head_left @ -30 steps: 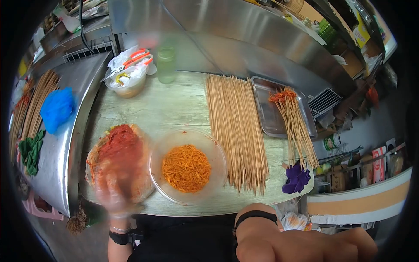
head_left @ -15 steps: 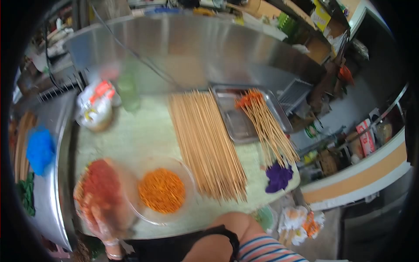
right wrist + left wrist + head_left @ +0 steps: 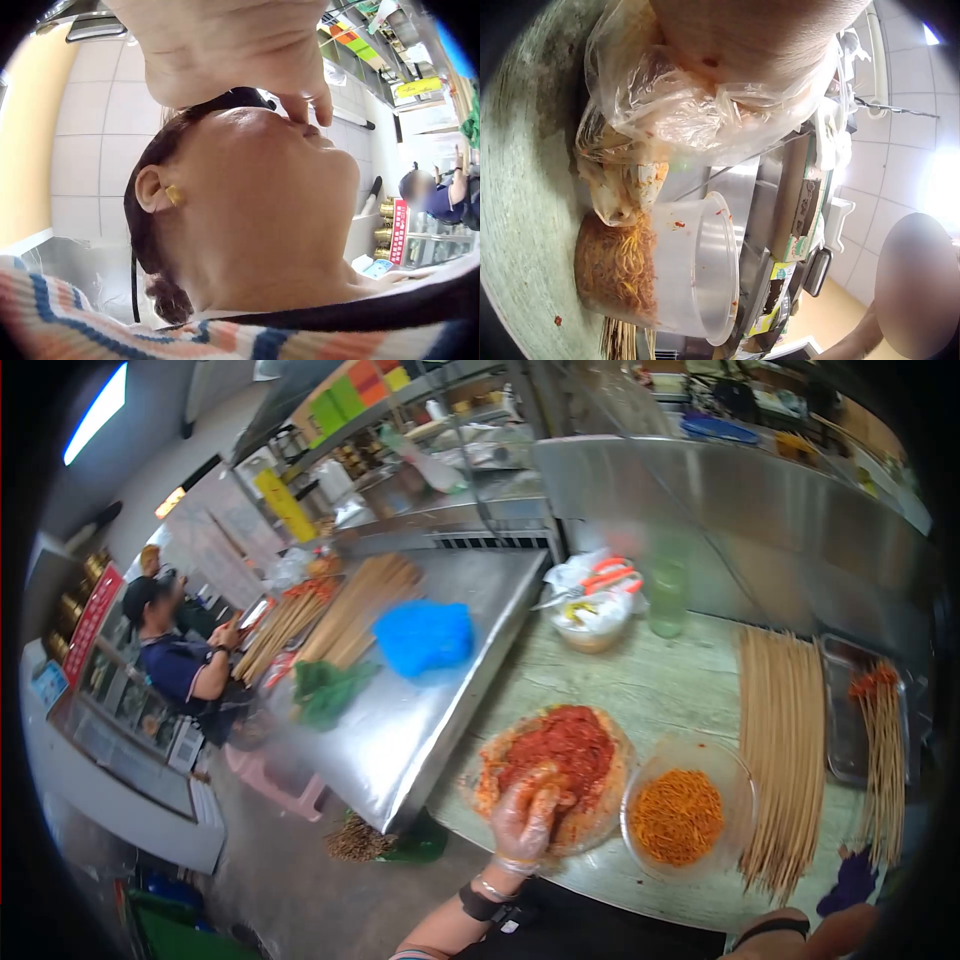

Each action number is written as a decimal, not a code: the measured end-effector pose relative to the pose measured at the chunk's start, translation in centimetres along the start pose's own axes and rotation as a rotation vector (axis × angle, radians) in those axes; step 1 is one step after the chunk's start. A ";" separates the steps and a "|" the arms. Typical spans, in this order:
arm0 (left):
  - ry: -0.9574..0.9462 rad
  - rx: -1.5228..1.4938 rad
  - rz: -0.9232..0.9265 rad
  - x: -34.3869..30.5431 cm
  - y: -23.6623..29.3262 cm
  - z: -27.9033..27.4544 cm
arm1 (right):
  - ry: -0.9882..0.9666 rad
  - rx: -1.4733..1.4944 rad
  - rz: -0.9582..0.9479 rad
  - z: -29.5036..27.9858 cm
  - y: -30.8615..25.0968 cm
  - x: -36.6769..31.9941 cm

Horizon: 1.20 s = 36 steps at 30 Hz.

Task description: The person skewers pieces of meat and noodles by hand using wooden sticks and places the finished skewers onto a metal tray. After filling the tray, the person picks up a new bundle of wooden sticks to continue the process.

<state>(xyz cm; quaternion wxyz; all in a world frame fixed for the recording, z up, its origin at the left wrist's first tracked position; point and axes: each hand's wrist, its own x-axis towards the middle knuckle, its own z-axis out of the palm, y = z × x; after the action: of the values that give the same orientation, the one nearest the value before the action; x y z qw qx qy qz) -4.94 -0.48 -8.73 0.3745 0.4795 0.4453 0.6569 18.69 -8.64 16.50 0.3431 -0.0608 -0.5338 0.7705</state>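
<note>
My left hand (image 3: 525, 820), in a clear plastic glove, rests with loosely bent fingers on a red, paste-like food mix (image 3: 565, 745) in a spread plastic bag (image 3: 610, 830). Its fingertips are partly hidden by the mix. Right of it stands a clear round tub (image 3: 740, 790) with orange shredded strips (image 3: 678, 815), also seen in the left wrist view. In the right wrist view my bare right hand (image 3: 240, 52) is raised to my own face, fingers extended and touching near the nose. It holds nothing visible.
Bare skewers (image 3: 785, 760) lie right of the tub, beside a metal tray (image 3: 845, 745) with filled skewers (image 3: 882, 760). A purple cloth (image 3: 850, 882) sits by the table edge. Behind are a bowl with scissors (image 3: 590, 635) and a green cup (image 3: 668, 595). Another person (image 3: 185, 655) stands left.
The head view has swung left, bringing the steel counter and another person into view. My left hand stays at the red mix; my right arm is still raised.
</note>
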 end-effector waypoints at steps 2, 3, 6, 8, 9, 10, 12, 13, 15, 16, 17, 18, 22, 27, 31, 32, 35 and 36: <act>-0.019 -0.139 -0.066 -0.1 1.1 0.5 | 0.024 0.005 -0.109 -0.1 1.4 -0.4; -0.019 -0.073 -0.036 -0.1 0.3 0.1 | 0.030 0.106 -0.250 -0.2 2.6 -0.5; -0.027 -0.042 -0.042 -0.1 -0.4 -0.4 | 0.051 0.211 -0.493 0.1 4.5 -0.3; -0.028 -0.200 -0.068 -0.1 -0.6 0.0 | -0.014 0.135 -0.610 -1.7 4.8 0.2; -0.029 0.000 0.046 0.2 -0.1 0.1 | 0.112 0.103 -0.663 -2.0 5.1 0.0; -0.047 0.182 0.153 0.5 0.7 0.0 | 0.397 0.055 -0.738 -1.8 5.2 -0.4; -0.060 0.109 0.042 0.4 1.8 0.4 | 0.995 -0.153 -0.786 -3.8 4.7 -1.6; -0.042 0.149 0.172 0.5 1.7 0.8 | 1.071 -0.302 -0.729 -6.9 4.7 -2.8; -0.022 0.037 0.023 0.2 1.0 0.4 | 1.312 -0.637 -0.490 -12.8 4.3 -5.4; 0.002 -0.003 -0.012 0.0 0.1 0.1 | 1.330 -0.752 -0.366 -15.3 4.2 -6.7; -0.001 0.092 0.101 0.0 0.2 0.3 | 1.328 -0.853 -0.243 -17.6 4.4 -7.9; -0.049 0.192 0.175 0.1 0.1 -0.2 | 1.353 -0.939 -0.106 -20.2 5.2 -9.2; -0.047 0.009 0.064 0.0 1.1 0.2 | 1.285 -1.633 0.494 -27.5 9.1 -13.0; -0.043 0.114 0.075 0.0 1.1 0.1 | 1.254 -1.584 0.864 -28.8 8.9 -12.9; -0.035 0.120 0.070 -0.1 1.1 0.0 | 1.317 -1.336 0.873 -29.4 8.0 -13.9; -0.031 0.110 0.085 0.0 1.2 0.2 | 1.325 -1.314 0.867 -29.5 8.0 -14.0; -0.034 0.091 0.096 0.0 1.4 0.4 | 1.342 -1.245 0.826 -29.2 8.0 -14.8; -0.044 0.088 0.079 0.1 1.3 0.2 | 1.343 -1.222 0.797 -29.2 7.9 -15.1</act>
<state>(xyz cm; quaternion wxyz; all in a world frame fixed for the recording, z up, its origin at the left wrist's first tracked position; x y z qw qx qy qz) -4.82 -0.80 -7.44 0.3368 0.5269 0.4461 0.6403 39.84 3.65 -6.79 0.1999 -0.8264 -0.4748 0.2274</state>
